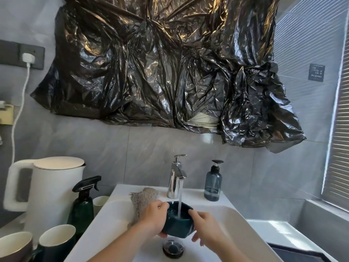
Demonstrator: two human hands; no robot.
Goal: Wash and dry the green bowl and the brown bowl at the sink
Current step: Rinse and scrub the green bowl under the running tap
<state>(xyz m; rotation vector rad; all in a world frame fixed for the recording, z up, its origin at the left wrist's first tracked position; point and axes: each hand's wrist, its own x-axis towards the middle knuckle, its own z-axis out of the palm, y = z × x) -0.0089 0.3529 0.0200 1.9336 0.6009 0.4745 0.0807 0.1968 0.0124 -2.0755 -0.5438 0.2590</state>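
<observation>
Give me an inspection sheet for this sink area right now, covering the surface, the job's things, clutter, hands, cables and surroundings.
Surface: white sink, tap running, drain stopper in the basin.
Job's things: green bowl under the stream, water inside; brown bowl at the lower left on the counter.
Clutter: speckled cloth draped over the sink's rear edge, spray bottle, white kettle, soap dispenser, dark green mug, pale cup.
Hands: left hand grips the bowl's left rim; right hand touches its right side, fingers fairly straight.
Cables: white cable from wall plug down toward the kettle.
Surroundings: black plastic sheet on the grey tiled wall; blinds at right.
</observation>
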